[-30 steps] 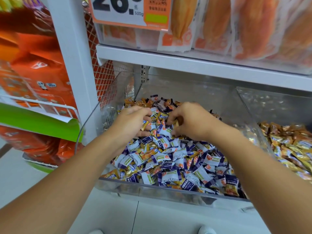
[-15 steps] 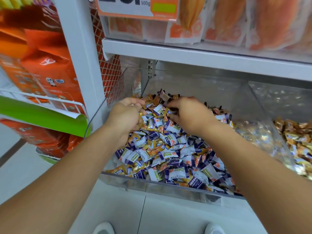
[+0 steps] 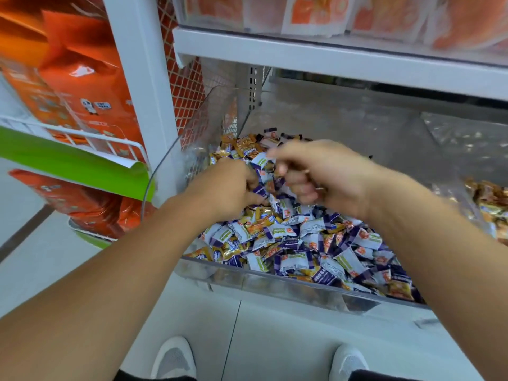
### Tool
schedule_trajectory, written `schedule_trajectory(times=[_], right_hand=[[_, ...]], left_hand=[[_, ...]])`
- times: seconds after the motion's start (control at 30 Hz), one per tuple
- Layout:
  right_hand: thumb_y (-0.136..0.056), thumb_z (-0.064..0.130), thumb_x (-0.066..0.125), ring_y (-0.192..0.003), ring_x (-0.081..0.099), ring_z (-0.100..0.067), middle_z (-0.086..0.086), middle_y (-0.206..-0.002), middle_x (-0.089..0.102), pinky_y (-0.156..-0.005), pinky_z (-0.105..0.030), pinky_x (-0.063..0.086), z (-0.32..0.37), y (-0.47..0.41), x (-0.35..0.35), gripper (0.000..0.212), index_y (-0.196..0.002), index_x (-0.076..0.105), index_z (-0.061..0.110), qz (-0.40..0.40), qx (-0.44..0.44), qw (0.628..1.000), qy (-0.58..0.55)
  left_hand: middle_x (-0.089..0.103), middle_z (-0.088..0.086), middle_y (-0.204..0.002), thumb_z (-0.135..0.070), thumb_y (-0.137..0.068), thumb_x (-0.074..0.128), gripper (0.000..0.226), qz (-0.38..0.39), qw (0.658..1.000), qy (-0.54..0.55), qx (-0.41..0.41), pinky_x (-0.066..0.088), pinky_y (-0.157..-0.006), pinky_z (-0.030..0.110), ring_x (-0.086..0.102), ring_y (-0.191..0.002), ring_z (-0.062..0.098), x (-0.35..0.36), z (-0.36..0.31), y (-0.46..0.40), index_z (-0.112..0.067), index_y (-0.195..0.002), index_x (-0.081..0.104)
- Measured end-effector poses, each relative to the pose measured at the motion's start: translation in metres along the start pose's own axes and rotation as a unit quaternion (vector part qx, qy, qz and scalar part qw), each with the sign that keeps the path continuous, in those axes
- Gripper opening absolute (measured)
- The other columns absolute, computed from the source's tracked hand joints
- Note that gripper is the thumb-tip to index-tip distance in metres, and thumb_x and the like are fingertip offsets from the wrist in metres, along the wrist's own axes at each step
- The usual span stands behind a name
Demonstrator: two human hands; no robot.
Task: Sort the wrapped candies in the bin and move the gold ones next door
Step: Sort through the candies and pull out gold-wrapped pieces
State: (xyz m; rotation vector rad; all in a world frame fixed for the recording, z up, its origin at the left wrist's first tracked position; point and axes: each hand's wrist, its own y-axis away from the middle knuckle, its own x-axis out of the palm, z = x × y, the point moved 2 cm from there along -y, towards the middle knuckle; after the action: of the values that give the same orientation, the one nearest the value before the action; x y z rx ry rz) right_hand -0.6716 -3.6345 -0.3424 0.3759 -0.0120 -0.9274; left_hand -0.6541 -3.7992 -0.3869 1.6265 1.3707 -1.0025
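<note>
A clear plastic bin (image 3: 275,281) holds a heap of purple-and-white wrapped candies (image 3: 316,229) with gold ones mixed in, most thickly at the back left (image 3: 242,144). My left hand (image 3: 228,188) is pressed into the heap at the left. Its fingers are curled among the wrappers and the fingertips are hidden. My right hand (image 3: 324,174) hovers just above the heap as a blurred fist, with thin slivers of gold wrapper showing between the fingers. The neighbouring bin on the right holds gold candies (image 3: 492,199).
A clear divider wall (image 3: 445,171) separates the two bins. A white shelf (image 3: 330,59) hangs low over them. A white upright post (image 3: 143,92) and a wire rack with orange bags (image 3: 90,86) stand at the left. My shoes (image 3: 173,358) are below.
Both hands have stayed at the back of the heap. The right hand has lifted off the candies and closed into a fist. The view has tilted downward.
</note>
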Motion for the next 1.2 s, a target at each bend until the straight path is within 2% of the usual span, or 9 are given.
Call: schedule_trajectory(times=[0.03, 0.13, 0.23, 0.33, 0.5, 0.73, 0.9, 1.0, 1.2], right_hand=[[-0.091, 0.031, 0.069, -0.046, 0.034, -0.011, 0.005, -0.052, 0.042, -0.044, -0.021, 0.029, -0.005, -0.003, 0.006, 0.029, -0.069, 0.070, 0.013, 0.001, -0.040, 0.987, 0.153], [-0.087, 0.033, 0.076, -0.061, 0.057, -0.005, 0.012, -0.067, 0.062, -0.058, -0.022, 0.046, -0.022, -0.011, 0.019, 0.015, -0.097, 0.079, 0.023, 0.025, -0.084, 0.853, 0.515], [-0.086, 0.031, 0.075, -0.092, 0.067, -0.025, 0.003, -0.102, 0.070, -0.075, -0.038, 0.056, -0.020, -0.011, 0.009, 0.024, -0.110, 0.073, 0.032, -0.079, -0.049, 0.792, 0.604], [-0.087, 0.018, 0.072, -0.092, 0.067, -0.029, 0.000, -0.106, 0.071, -0.079, -0.043, 0.058, -0.012, -0.012, -0.004, 0.023, -0.104, 0.074, 0.033, -0.127, -0.008, 0.793, 0.596], [-0.088, 0.013, 0.066, -0.093, 0.065, -0.033, -0.003, -0.109, 0.069, -0.081, -0.043, 0.055, -0.002, -0.004, -0.025, 0.027, -0.111, 0.070, 0.025, -0.193, 0.043, 0.770, 0.607], [-0.078, 0.024, 0.078, -0.077, 0.066, -0.024, 0.000, -0.086, 0.069, -0.071, -0.036, 0.058, 0.011, 0.005, 0.008, 0.015, -0.093, 0.078, 0.027, -0.103, -0.051, 0.816, 0.566], [-0.076, 0.045, 0.082, -0.082, 0.064, -0.026, -0.002, -0.090, 0.063, -0.078, -0.044, 0.058, -0.013, -0.007, 0.020, 0.039, -0.097, 0.066, 0.016, -0.025, -0.002, 0.810, 0.586], [-0.083, 0.046, 0.076, -0.080, 0.060, -0.027, 0.000, -0.082, 0.058, -0.078, -0.045, 0.057, -0.014, -0.009, 0.022, 0.036, -0.088, 0.062, 0.014, 0.013, 0.011, 0.799, 0.601], [-0.080, 0.063, 0.070, -0.077, 0.060, -0.024, 0.002, -0.078, 0.055, -0.065, -0.031, 0.048, -0.021, -0.011, 0.036, 0.048, -0.086, 0.055, 0.018, -0.062, 0.012, 0.787, 0.613]], left_hand=[[0.061, 0.005, -0.066, -0.025, -0.085, 0.076, 0.017, -0.024, 1.000, 0.008, -0.008, 0.049, -0.060, 0.034, 0.060, -0.063, 0.027, 0.000, 0.002, -0.001, -0.019, -0.071, 0.067], [0.058, 0.000, -0.063, -0.029, -0.082, 0.079, 0.027, -0.077, 0.996, 0.024, -0.033, 0.046, -0.059, 0.032, 0.050, -0.056, 0.021, -0.003, 0.004, 0.000, -0.008, -0.074, 0.064], [0.063, 0.002, -0.064, -0.039, -0.082, 0.079, 0.033, -0.088, 0.994, 0.008, -0.061, 0.050, -0.063, 0.032, 0.061, -0.063, 0.020, -0.008, 0.005, 0.002, -0.011, -0.071, 0.065], [0.068, 0.005, -0.065, -0.040, -0.084, 0.077, 0.034, -0.027, 0.998, 0.010, -0.060, 0.054, -0.066, 0.032, 0.065, -0.063, 0.019, -0.012, 0.005, 0.005, -0.009, -0.071, 0.070], [0.059, -0.016, -0.070, -0.046, -0.074, 0.083, 0.031, 0.134, 0.990, 0.024, 0.029, 0.036, -0.057, 0.018, 0.054, -0.063, -0.001, -0.008, -0.012, 0.016, -0.024, -0.093, 0.074], [0.065, -0.004, -0.070, -0.030, -0.080, 0.082, 0.015, 0.113, 0.992, -0.011, 0.050, 0.053, -0.072, 0.034, 0.063, -0.070, 0.017, 0.004, -0.008, 0.007, -0.020, -0.081, 0.070], [0.067, -0.002, -0.071, -0.026, -0.082, 0.081, 0.018, 0.060, 0.998, 0.001, 0.017, 0.048, -0.068, 0.028, 0.062, -0.070, 0.015, -0.011, 0.001, 0.011, -0.016, -0.076, 0.067], [0.066, -0.003, -0.072, -0.024, -0.081, 0.081, 0.019, 0.011, 0.999, 0.037, -0.007, 0.041, -0.060, 0.024, 0.061, -0.066, 0.013, -0.022, 0.005, 0.016, -0.017, -0.076, 0.064], [0.064, -0.002, -0.086, -0.025, -0.085, 0.077, 0.019, -0.031, 0.996, 0.070, -0.051, 0.036, -0.056, 0.024, 0.057, -0.072, 0.010, -0.027, 0.002, 0.018, -0.018, -0.081, 0.060]])
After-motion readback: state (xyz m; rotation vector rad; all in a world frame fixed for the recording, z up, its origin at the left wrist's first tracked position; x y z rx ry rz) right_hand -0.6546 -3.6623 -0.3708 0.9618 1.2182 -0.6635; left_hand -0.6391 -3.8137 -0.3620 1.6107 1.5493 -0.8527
